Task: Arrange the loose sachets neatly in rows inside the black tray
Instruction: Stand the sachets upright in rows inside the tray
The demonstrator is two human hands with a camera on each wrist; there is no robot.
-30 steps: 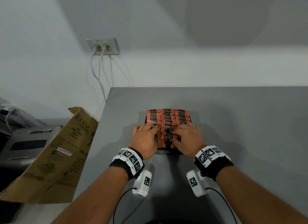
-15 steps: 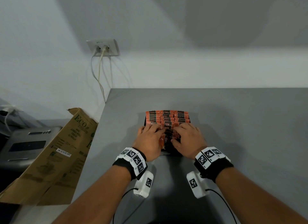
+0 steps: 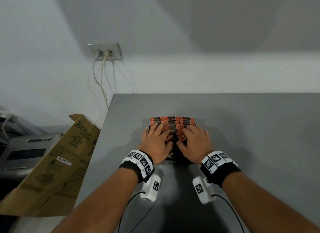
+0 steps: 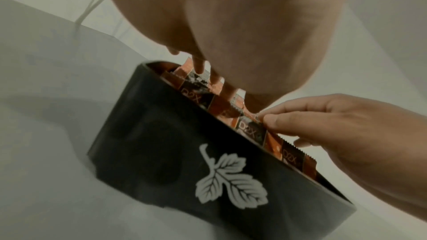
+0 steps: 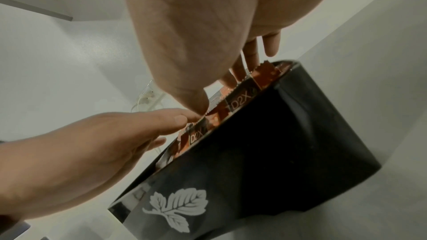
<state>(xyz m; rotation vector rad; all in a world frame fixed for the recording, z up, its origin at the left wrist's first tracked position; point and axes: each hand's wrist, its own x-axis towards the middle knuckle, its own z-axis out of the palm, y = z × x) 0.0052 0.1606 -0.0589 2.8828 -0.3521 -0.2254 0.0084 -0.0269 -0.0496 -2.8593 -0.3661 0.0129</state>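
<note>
Both my hands, left hand (image 3: 156, 142) and right hand (image 3: 195, 143), have slid farther up the sachets (image 3: 173, 123), fingers spread flat; they hide most of the black tray (image 4: 175, 154).

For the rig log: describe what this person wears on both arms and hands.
Both hands are bare, no gloves or sleeves. The left hand and right hand each have a black wristband topped with white blocks printed with black square markers. Under each wrist hangs a white camera module with its own marker and a thin black cable.
</note>
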